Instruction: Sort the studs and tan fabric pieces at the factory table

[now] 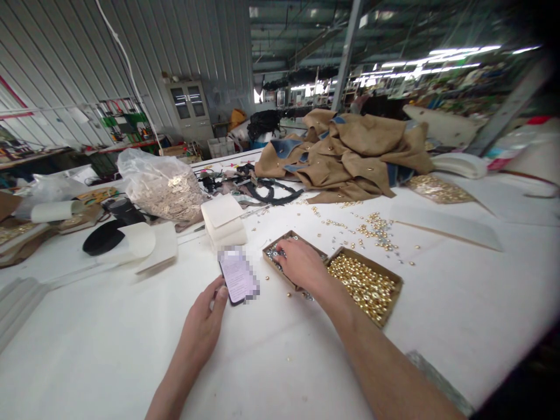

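My left hand (206, 315) is closed at the lower left corner of a smartphone (240, 275), its thumb and fingers at the edge. The lit screen shows text, partly blurred out. My right hand (301, 261) reaches into a small cardboard box (272, 261) of silver metal pieces. Its fingers are bent together among them, and anything pinched at the tips is hidden. Against that box stands a second cardboard box (396, 294), full of gold-coloured metal pieces (361, 284) that look like snap or rivet parts.
Loose gold and silver pieces (375, 230) lie scattered beyond the boxes. Brown fabric pieces (350, 154) are heaped behind them. Farther left are a folded white strip (224, 219), a clear bag of small beige parts (161, 186) and a black roll (103, 237). A white board (446, 224) lies right.
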Available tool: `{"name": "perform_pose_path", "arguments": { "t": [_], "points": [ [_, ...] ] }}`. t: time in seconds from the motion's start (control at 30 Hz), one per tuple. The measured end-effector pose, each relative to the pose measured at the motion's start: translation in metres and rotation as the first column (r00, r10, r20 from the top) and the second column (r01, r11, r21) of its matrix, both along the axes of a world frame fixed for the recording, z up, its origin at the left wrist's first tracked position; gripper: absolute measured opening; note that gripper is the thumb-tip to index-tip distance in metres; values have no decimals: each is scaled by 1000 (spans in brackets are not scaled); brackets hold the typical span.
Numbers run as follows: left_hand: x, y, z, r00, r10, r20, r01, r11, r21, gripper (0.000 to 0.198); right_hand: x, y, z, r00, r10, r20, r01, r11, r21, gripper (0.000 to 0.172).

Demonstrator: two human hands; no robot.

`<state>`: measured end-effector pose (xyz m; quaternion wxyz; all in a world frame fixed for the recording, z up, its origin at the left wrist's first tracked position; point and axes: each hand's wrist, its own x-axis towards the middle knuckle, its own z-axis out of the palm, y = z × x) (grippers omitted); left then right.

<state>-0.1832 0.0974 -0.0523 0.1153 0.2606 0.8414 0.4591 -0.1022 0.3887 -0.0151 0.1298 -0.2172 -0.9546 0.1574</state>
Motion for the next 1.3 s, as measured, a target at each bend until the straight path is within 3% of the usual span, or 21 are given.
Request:
{"name": "perform_pose_path", "arguments": {
  "t": [0.33, 0.63, 1.3],
  "points": [
    [2, -1, 1, 1000, 6, 21, -6, 1000, -3, 67, -1, 2, -4, 999, -29, -24, 29, 1000, -4, 10],
    [0, 1, 0, 1000, -4, 19, 4, 1000, -1, 66, 0, 2, -1, 998, -56, -3, 56, 998, -25, 21],
    [2, -1, -1, 1000, 10, 17, -10, 1000, -18, 68, -2, 3, -2, 993, -58, -101, 51, 997, -65, 22]
  ]
}}
